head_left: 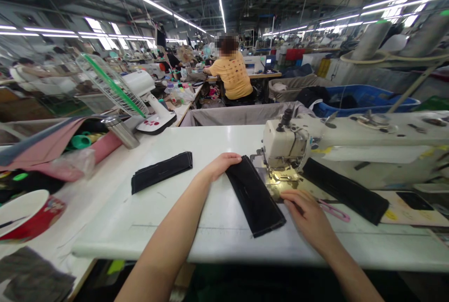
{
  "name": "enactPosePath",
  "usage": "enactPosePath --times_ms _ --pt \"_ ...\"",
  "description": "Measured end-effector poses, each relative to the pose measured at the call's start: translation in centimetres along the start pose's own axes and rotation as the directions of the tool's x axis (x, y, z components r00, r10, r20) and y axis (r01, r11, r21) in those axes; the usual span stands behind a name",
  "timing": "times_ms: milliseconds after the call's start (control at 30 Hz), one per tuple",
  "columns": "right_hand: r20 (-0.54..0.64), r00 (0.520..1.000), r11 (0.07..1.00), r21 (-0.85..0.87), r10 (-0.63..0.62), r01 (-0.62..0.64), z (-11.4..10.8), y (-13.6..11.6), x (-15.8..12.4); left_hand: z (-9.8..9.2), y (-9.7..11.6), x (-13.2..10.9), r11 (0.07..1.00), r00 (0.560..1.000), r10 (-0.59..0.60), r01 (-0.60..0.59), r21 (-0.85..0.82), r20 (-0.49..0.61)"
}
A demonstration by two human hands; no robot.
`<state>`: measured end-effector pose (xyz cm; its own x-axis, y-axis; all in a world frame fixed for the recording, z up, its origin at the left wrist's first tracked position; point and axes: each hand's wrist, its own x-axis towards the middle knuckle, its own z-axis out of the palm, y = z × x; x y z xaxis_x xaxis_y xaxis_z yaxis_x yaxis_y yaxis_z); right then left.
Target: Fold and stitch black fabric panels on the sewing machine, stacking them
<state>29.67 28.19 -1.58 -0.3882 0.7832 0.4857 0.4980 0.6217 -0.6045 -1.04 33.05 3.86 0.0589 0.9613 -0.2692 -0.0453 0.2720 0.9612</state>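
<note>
A black fabric strip [255,197] lies on the white sewing table [175,218], running from the needle area toward me. My left hand [221,163] rests on the strip's far end with fingers curled over it. My right hand [308,215] lies flat beside the strip's right edge, fingers stretched toward the lit needle plate of the sewing machine [291,145]. A second black strip [162,171] lies apart to the left. A third black piece [345,190] sits under the machine arm on the right.
Pink snips [335,211] lie right of my right hand. A desk fan [140,96], a steel flask [121,131] and rolled pink cloth [52,145] stand at the left. A red bowl [26,215] sits near left. A person in a yellow shirt [233,75] sits ahead.
</note>
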Motion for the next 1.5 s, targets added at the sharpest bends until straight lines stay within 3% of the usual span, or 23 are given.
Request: enactPosePath --times_ms 1367,1500 --pt "0.007 0.997 0.996 0.039 0.076 -0.076 -0.7 -0.7 0.4 -0.3 -0.1 0.9 0.999 1.000 0.002 -0.001 -0.046 0.015" --pt "-0.004 0.995 0.993 0.054 0.103 -0.103 -0.7 -0.4 0.3 -0.4 0.0 1.1 0.994 0.998 -0.057 0.058 -0.097 0.019"
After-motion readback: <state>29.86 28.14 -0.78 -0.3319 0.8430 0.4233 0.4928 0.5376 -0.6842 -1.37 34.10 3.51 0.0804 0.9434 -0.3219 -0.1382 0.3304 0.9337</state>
